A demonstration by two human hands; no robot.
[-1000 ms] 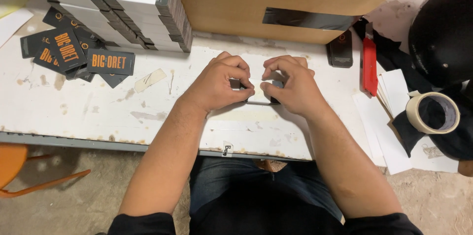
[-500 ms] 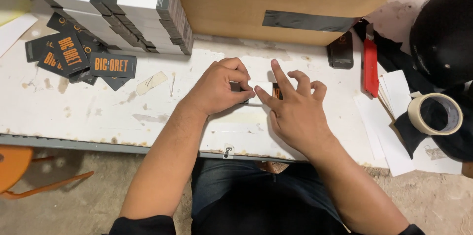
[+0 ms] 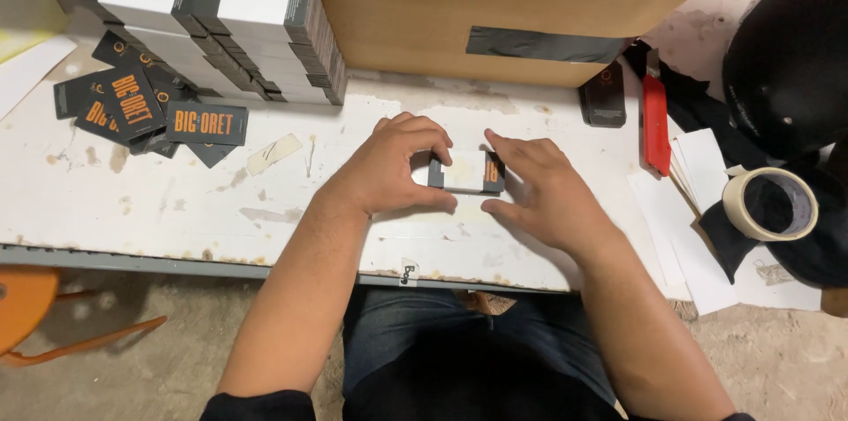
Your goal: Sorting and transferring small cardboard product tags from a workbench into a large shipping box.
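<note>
Small dark box with white band (image 3: 465,172) is held at centre of worn white table (image 3: 177,209), pinched at its left end by left hand (image 3: 393,165); right hand (image 3: 539,187) is spread flat, fingers open, touching right end; box could be skewed if pinch is uneven
</note>
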